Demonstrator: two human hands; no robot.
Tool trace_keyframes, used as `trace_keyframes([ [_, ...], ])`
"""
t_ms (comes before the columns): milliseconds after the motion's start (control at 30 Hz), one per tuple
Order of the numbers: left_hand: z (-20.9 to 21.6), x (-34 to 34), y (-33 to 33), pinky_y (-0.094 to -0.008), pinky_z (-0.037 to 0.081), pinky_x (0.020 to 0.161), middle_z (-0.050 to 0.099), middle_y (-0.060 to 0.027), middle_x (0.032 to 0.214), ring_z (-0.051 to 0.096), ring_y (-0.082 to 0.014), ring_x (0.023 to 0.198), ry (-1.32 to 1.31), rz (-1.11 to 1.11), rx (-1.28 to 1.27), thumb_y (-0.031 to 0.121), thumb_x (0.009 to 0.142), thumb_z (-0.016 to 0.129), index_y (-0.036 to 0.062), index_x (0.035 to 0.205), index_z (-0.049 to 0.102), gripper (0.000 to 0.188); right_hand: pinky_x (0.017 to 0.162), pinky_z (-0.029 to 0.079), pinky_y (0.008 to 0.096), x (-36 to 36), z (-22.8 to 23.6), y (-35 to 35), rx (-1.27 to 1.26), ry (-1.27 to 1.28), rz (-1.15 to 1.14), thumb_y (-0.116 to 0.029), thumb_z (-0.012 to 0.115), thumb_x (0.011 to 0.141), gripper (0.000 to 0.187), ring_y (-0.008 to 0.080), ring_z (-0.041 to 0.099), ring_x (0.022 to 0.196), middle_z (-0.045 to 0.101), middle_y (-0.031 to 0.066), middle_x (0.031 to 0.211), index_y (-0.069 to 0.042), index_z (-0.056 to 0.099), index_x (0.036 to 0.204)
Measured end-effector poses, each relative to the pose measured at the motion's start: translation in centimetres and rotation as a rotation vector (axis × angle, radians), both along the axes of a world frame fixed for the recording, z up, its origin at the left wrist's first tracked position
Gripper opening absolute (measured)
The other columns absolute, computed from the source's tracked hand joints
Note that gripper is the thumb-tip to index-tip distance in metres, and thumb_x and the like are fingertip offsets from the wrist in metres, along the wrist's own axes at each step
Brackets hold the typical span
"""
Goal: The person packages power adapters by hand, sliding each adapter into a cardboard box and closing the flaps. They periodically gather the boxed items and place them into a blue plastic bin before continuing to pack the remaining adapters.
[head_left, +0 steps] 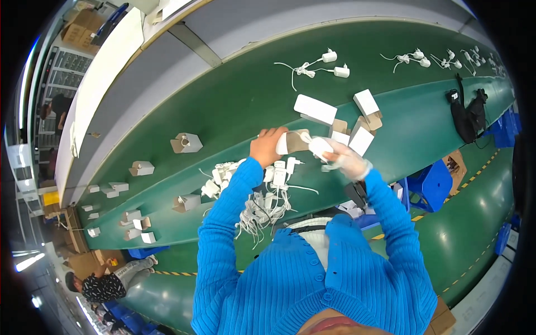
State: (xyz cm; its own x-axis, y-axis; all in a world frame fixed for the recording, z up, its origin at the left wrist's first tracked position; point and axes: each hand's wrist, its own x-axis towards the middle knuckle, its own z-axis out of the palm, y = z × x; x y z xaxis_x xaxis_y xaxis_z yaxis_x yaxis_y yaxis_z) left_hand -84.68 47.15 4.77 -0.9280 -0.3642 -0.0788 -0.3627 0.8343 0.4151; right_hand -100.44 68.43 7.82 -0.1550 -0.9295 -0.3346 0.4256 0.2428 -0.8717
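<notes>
My left hand is wrapped round a small white box, its brown inner flap turned to the right. Close to that end of the box, my right hand, in a thin whitish glove, grips a white power adapter. Part of a white cable shows at the box's mouth; how far it reaches inside is hidden. Below my left hand lies a heap of white adapters with tangled cables. Just beyond my right hand are several white boxes, some with brown flaps open.
Paired white adapters lie along the green conveyor belt, with open boxes farther left. A black bag rests at the right. Blue stools stand beside the bench, and another person is at the lower left.
</notes>
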Motion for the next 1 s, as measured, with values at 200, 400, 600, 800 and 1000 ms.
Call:
trace_keyframes([
  [200, 3.5, 0.6, 1.0, -0.0375, 0.048, 0.082, 0.060, -0.0027, 0.107, 0.056, -0.0269, 0.098, 0.065, 0.017, 0.124, 0.019, 0.058, 0.076, 0.0195, 0.111, 0.055, 0.057, 0.087, 0.046, 0.0331, 1.1, 0.9, -8.2, -0.035, 1.332, 0.526, -0.009, 0.067, 0.073, 0.054, 0.0268, 0.053, 0.104, 0.054, 0.0147, 0.108, -0.006, 0.049, 0.124],
  [400, 2.9, 2.3, -0.2, -0.0388, 0.048, 0.082, 0.060, -0.0045, 0.107, 0.056, -0.0281, 0.097, 0.143, 0.127, 0.193, 0.020, 0.055, 0.078, 0.0183, 0.113, 0.055, 0.062, 0.087, 0.045, 0.0345, -0.2, -1.4, -8.7, -0.347, 1.184, 0.210, -0.011, 0.071, 0.069, 0.054, 0.0305, 0.055, 0.100, 0.055, 0.0141, 0.103, -0.005, 0.053, 0.119],
  [600, 1.1, 3.6, -1.4, -0.0391, 0.048, 0.082, 0.060, -0.0055, 0.107, 0.056, -0.0284, 0.096, 0.198, 0.181, 0.194, 0.019, 0.055, 0.079, 0.0183, 0.114, 0.054, 0.064, 0.086, 0.046, 0.0353, 0.0, -0.5, -9.9, -0.270, 1.212, 0.334, -0.009, 0.071, 0.068, 0.051, 0.0315, 0.057, 0.097, 0.057, 0.0126, 0.106, -0.005, 0.054, 0.116],
  [800, -1.1, 4.0, -2.0, -0.0377, 0.049, 0.081, 0.059, -0.0043, 0.111, 0.055, -0.0270, 0.102, 0.261, 0.169, 0.182, 0.014, 0.056, 0.077, 0.0184, 0.115, 0.054, 0.063, 0.083, 0.048, 0.0327, 0.6, -2.5, -10.9, -0.407, 1.249, 0.300, -0.008, 0.074, 0.067, 0.047, 0.0253, 0.061, 0.088, 0.060, 0.0112, 0.102, -0.004, 0.057, 0.110],
  [1000, -2.0, 4.6, -2.5, -0.0352, 0.049, 0.082, 0.057, -0.0012, 0.116, 0.053, -0.0243, 0.108, 0.314, 0.046, -0.162, 0.009, 0.055, 0.073, 0.0182, 0.115, 0.055, 0.063, 0.082, 0.047, 0.0302, 0.0, -4.0, -10.8, 0.069, 0.198, 0.207, -0.008, 0.071, 0.076, 0.036, 0.0172, 0.060, 0.089, 0.063, 0.0117, 0.099, 0.003, 0.057, 0.107],
])
